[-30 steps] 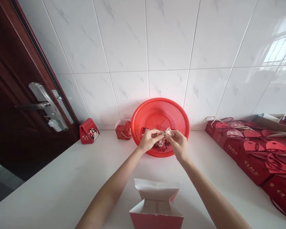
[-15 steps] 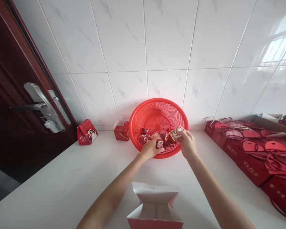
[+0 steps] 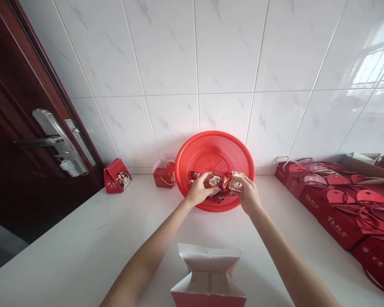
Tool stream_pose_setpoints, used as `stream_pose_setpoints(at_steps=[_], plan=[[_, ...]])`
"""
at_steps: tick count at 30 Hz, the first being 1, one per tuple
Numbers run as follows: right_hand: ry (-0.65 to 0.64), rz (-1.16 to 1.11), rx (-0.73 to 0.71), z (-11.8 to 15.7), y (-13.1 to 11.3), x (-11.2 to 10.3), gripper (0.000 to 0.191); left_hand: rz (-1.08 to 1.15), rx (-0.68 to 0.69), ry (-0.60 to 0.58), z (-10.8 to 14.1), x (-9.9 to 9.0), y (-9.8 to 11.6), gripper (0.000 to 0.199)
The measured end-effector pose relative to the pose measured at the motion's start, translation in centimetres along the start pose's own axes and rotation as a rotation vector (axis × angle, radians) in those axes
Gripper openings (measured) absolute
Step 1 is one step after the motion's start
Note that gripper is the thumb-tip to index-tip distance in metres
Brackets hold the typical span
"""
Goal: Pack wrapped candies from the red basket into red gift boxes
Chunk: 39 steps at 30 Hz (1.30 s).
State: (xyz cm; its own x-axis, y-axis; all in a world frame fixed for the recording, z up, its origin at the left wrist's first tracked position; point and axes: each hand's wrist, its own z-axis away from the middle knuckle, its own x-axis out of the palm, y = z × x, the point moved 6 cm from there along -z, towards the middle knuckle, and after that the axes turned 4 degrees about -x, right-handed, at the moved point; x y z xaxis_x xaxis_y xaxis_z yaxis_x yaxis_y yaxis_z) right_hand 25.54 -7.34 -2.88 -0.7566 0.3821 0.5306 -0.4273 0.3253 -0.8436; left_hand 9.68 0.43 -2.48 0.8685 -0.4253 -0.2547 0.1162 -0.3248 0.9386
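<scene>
A round red plastic basket [image 3: 214,143] leans tilted against the tiled wall, with several wrapped candies [image 3: 222,196] low inside it. My left hand [image 3: 199,190] reaches over the rim, closed on a red wrapped candy [image 3: 212,180] with pale lettering. Opposite it, my right hand [image 3: 248,194] pinches a cream and red candy packet [image 3: 236,181]. A small red-wrapped candy [image 3: 225,181] shows between the two; I cannot tell which hand, if either, has it. Nearer to me, between my forearms, stands an open carton [image 3: 208,298], pink outside and white inside.
Several red gift boxes [image 3: 320,200] with cords line the right side of the white counter [image 3: 141,221]. A small red box [image 3: 116,176] and a red carton with a cord handle [image 3: 164,175] stand left of the basket. A dark door [image 3: 25,111] is at far left.
My left hand has lifted the red candy slightly and turned it. My right hand has moved a little left and down, bringing its packet upright and closer to the left hand.
</scene>
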Motion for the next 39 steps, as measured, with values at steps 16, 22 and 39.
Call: stream_pose_setpoints(at_steps=[16,22,39], plan=[[-0.165,0.030,0.107,1.1,1.4,1.4,0.037,0.137,-0.023,-0.181,0.8,1.1,1.8,0.036],[-0.196,-0.002,0.133,1.4,1.7,1.9,0.045,0.168,-0.075,-0.270,1.0,1.3,2.2,0.028],[0.042,-0.023,0.079,0.2,0.7,0.0,0.020,-0.533,0.076,-0.058,-0.2,-2.1,0.4,0.018]])
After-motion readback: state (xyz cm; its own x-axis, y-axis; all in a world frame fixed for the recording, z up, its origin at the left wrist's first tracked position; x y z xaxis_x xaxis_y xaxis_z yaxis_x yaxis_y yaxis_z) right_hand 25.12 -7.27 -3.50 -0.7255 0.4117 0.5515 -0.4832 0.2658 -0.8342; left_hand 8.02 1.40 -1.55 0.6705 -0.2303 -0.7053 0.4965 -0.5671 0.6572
